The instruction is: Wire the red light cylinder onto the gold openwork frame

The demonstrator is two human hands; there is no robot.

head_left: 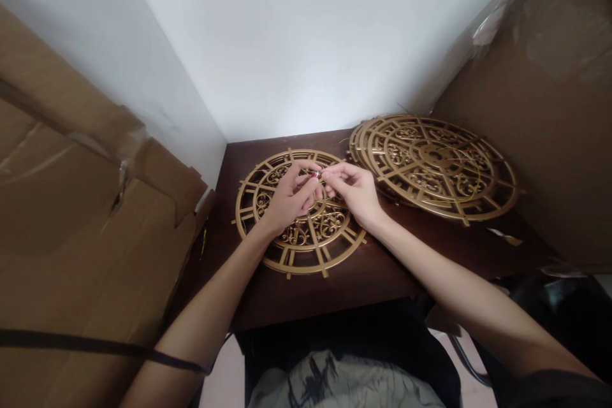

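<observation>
Both hands meet above a round gold openwork wheel, which lies flat on the dark brown table. My left hand pinches a small red and silver piece between thumb and forefinger; its exact kind is too small to make out. Close against it, my right hand has thumb and fingertips pressed together at the piece's right side. Whatever those right fingertips grip is hidden or too tiny to name. Scrollwork fills the inner ring of the wheel under my hands.
A stack of similar gold wheels lies at the back right, with a thin yellow wire on top. Large cardboard boxes stand left and right. A white wall rises behind. A small brush-like item rests at the right.
</observation>
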